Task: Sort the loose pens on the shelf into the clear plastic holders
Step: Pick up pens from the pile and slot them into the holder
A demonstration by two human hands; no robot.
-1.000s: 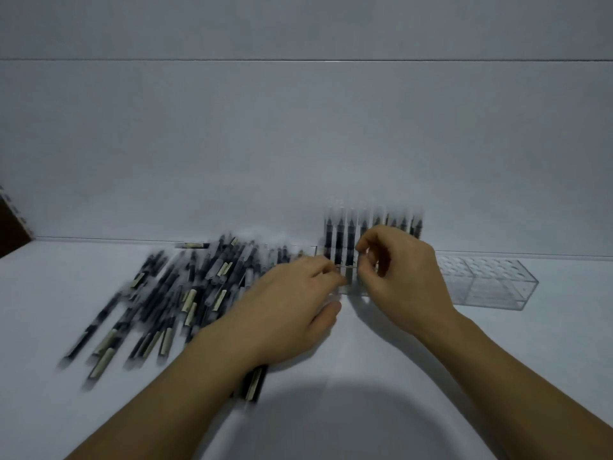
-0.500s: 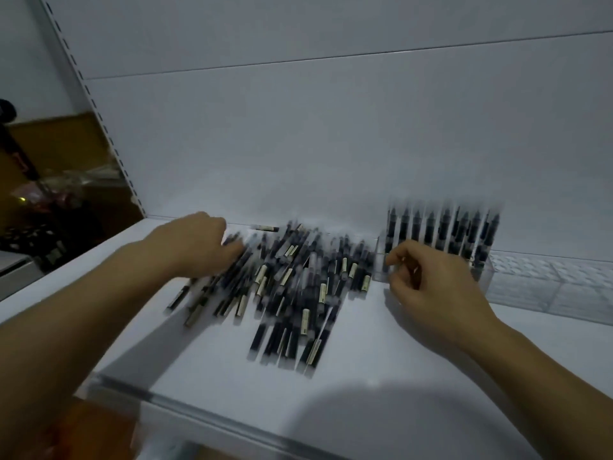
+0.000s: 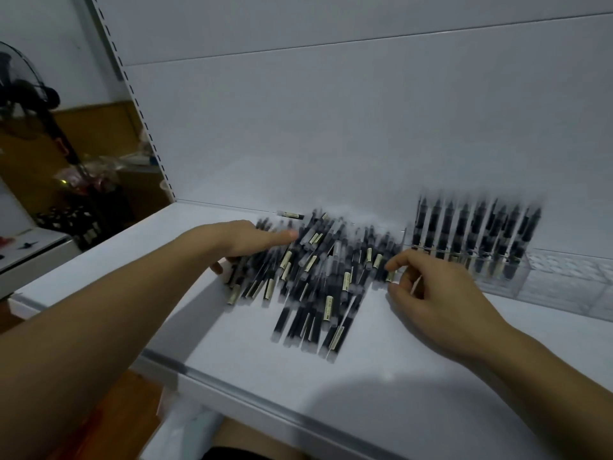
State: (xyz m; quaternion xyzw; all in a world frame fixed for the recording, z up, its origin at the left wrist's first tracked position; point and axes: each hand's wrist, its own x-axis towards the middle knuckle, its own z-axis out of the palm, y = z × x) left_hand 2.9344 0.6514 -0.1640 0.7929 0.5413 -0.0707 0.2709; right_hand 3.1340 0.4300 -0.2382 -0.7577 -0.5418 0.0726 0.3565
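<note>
Likely a shop: a white display shelf [image 3: 381, 376], its slotted upright [image 3: 139, 127] at ten o'clock, many identical labelled pens [image 3: 318, 277] heaped centrally.

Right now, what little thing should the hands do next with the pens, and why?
Probably the right hand should pinch one pen at the right edge of the loose pens, where its fingertips are, and stand it in the clear holder right beside it. The left hand lies flat on the pile, seemingly steadying it.
</note>
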